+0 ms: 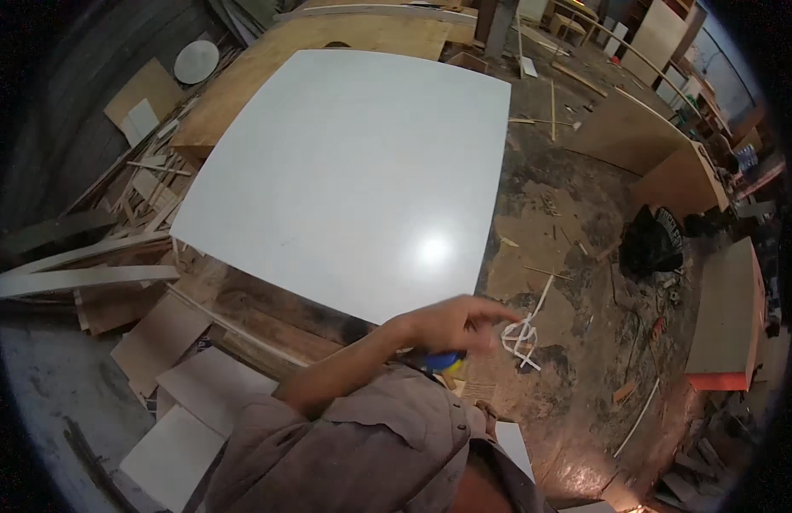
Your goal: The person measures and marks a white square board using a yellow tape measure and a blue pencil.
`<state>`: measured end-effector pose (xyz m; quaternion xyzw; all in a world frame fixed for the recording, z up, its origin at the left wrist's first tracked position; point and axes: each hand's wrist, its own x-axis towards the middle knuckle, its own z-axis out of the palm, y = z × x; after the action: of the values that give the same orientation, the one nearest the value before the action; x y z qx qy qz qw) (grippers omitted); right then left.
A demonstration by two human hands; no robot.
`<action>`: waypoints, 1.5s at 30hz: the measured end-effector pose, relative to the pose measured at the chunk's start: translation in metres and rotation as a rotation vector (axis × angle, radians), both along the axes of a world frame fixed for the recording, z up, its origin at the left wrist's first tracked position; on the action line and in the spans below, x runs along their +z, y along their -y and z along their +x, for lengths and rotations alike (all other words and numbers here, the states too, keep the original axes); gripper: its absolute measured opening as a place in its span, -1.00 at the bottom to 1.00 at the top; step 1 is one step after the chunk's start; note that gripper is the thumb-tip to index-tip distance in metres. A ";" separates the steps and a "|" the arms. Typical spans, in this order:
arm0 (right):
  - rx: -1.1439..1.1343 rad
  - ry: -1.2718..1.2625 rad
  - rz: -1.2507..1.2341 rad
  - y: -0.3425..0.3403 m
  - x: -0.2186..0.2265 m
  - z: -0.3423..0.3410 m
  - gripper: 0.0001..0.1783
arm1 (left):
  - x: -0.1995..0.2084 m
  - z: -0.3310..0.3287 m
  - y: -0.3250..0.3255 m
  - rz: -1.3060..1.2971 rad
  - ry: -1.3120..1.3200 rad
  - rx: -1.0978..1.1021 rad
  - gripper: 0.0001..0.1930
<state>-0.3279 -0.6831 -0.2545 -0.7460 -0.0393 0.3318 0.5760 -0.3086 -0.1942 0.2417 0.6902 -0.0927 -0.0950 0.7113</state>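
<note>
My left hand (466,327) is in front of the near edge of a large white panel (353,171), its forearm crossing from the lower left. The index finger is stretched out and the other fingers hang lower, blurred by motion. Close to the fingertips is a tangled thin white strip (522,339); I cannot tell whether they touch it. Partly hidden under the hand is a blue and yellow object (444,361), its kind unclear. My right hand does not clearly show; bare skin (479,486) appears beside the grey shirt at the bottom.
Under the white panel lies a wooden board (383,36). Scrap wood (152,192) and loose sheets (212,389) crowd the left. To the right, a dark bag (650,244), a brown panel (627,128) and a red-edged board (725,316) stand on the littered floor.
</note>
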 end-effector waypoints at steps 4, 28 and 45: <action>-0.111 -0.124 0.056 -0.060 0.062 -0.001 -0.54 | -0.143 -0.017 -0.026 0.454 -0.368 0.437 -0.48; -0.186 -0.176 -0.020 -0.059 0.038 -0.004 -0.57 | -0.269 -0.044 -0.088 0.186 -0.445 0.647 -0.69; -0.199 -0.245 -0.227 -0.089 0.077 0.028 -0.63 | -0.276 -0.038 -0.087 0.183 -0.401 0.624 -0.64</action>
<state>-0.3002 -0.5944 -0.1772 -0.7604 0.1426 0.3640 0.5186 -0.3465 -0.1075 -0.0343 0.7136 0.2719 -0.0150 0.6455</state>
